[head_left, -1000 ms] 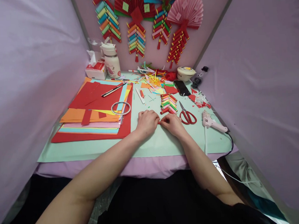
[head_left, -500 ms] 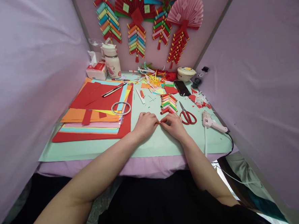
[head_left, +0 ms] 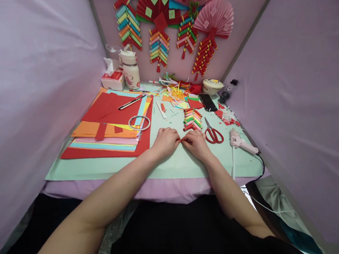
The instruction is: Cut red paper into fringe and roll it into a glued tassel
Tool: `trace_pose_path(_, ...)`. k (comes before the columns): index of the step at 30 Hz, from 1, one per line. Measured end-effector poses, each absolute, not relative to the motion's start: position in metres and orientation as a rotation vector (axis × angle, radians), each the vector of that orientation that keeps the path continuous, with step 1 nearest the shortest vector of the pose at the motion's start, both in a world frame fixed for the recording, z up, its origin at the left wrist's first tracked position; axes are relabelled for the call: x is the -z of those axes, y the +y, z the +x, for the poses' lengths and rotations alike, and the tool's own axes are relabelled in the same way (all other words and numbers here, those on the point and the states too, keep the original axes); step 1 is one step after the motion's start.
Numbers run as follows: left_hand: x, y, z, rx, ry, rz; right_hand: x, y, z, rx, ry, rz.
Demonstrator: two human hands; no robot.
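My left hand (head_left: pixel 167 141) and my right hand (head_left: pixel 196 142) meet at the middle of the table, fingertips pinched together. Between them shows a small bit of red-orange paper (head_left: pixel 181 140), mostly hidden by the fingers. Just beyond my right hand lies a string of rolled paper firecrackers (head_left: pixel 192 120) in red, yellow, green and pink. Scissors with red handles (head_left: pixel 214 135) rest to the right of that hand, blades pointing away. Left of my left hand, a silver tape ring (head_left: pixel 139 123) lies on a stack of coloured paper (head_left: pixel 111 107).
A glue gun (head_left: pixel 242 141) with its cord lies at the right. Behind are a phone (head_left: pixel 208 102), a lidded bowl (head_left: pixel 212 86), paper scraps (head_left: pixel 176 93), a utility knife (head_left: pixel 132 102), a bottle (head_left: pixel 131 73) and a tissue box (head_left: pixel 113 80). Paper fans hang on the back wall.
The view has tilted up slightly, so the things on the table and wall sit a little lower and farther right. Both hands keep their pinch on the paper.
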State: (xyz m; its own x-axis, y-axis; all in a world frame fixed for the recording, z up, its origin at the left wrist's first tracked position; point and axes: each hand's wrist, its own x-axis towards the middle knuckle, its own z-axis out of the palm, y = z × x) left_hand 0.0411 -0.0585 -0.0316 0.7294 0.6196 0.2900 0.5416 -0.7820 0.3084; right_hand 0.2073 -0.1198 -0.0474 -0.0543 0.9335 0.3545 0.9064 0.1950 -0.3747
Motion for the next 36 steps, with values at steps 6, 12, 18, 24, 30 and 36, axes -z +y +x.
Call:
trace_pose_path(6,0.031,-0.057,0.039,-0.522,0.894,2.739,0.043,-0.119,0.206,-0.059,-2.014,-1.697)
trace_pose_path(12,0.031,-0.057,0.040,-0.523,0.903,2.726,0.036,-0.118,0.203,-0.043,-2.071,-1.711)
trace_pose_path(18,0.033,-0.056,0.041,-0.569,0.922,2.697,0.029,-0.118,0.202,-0.058,-2.122,-1.744)
trace_pose_path(24,0.031,-0.059,0.042,-0.592,0.970,2.652,0.021,-0.114,0.203,-0.117,-2.198,-1.795)
trace_pose_path(30,0.029,-0.060,0.044,-0.597,1.018,2.627,0.019,-0.110,0.203,-0.224,-2.179,-1.867)
trace_pose_path(36,0.030,-0.059,0.046,-0.631,1.031,2.599,0.020,-0.105,0.206,-0.310,-2.151,-1.904)
